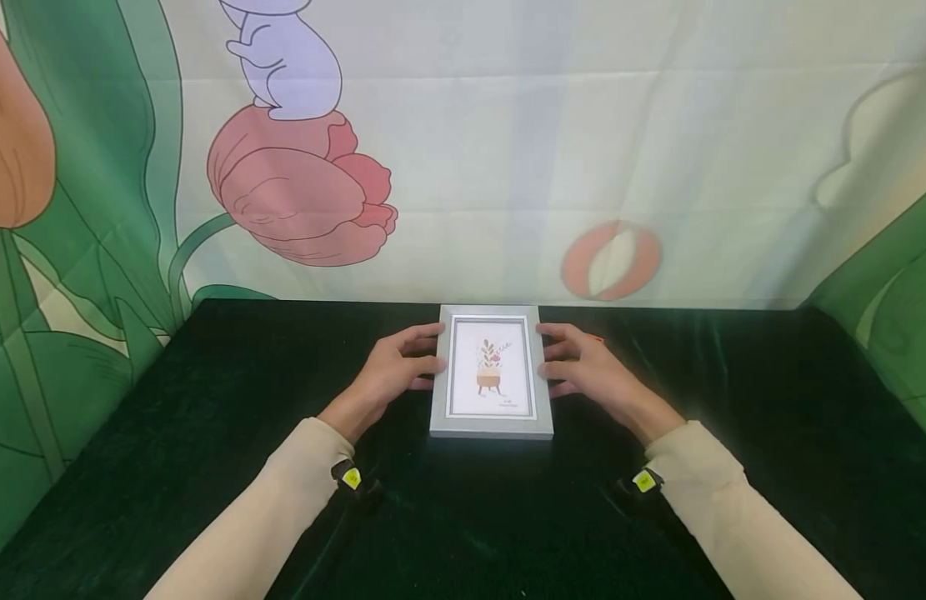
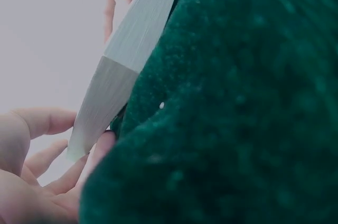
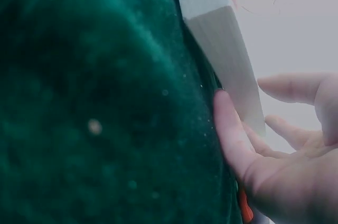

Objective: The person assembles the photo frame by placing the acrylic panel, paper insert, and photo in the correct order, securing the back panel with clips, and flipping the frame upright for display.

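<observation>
A silver-grey picture frame lies on dark green cloth. Its picture shows a potted plant on legs. My left hand holds the frame's left side, thumb and fingertips at the edge. On the opposite side my right hand holds it the same way. In the left wrist view, the frame's grey edge runs between the thumb and a finger low by the cloth. The right wrist view shows a finger reaching low along the frame's side, with the thumb near its upper edge.
The green cloth covers the table up to a printed backdrop with flowers. A small orange item lies behind the right hand, mostly hidden. Wrist straps with yellow tags sit on both cream sleeves.
</observation>
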A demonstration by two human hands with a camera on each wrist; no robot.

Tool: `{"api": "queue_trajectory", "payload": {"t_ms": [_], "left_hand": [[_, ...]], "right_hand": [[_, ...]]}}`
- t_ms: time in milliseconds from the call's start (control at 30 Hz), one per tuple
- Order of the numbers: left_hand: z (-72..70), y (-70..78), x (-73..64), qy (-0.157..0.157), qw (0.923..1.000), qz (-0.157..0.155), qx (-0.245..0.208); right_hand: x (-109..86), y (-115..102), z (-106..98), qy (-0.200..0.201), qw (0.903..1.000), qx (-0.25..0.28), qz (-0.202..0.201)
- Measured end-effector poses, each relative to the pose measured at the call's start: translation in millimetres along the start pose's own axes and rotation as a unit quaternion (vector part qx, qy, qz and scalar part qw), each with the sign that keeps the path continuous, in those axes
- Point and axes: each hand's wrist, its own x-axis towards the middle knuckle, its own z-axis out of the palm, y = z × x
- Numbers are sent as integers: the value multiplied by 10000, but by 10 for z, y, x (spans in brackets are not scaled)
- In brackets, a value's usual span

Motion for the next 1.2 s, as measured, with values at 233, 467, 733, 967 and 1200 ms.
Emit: {"api": "queue_trajectory", "payload": {"t_ms": [233,467,733,967,1200], "left_hand": [[-10,-13,8,-78,10000,-40,3],[20,10,-9,-54,9999,-14,158],[7,27,-7,-169,9986,90,484],[-11,75,-20,-205,9970,73,745],[-7,91,-40,-125,9964,38,833]], "right_hand": [[-10,3,-6,14,9999,-97,83],[-26,-43,-1,-33,9995,-236,186],[-68,-73,8,10,9978,-610,271],[-68,-72,20,-21,9958,-885,240],[-58,-61,32,-35,9924,-1204,231]]}}
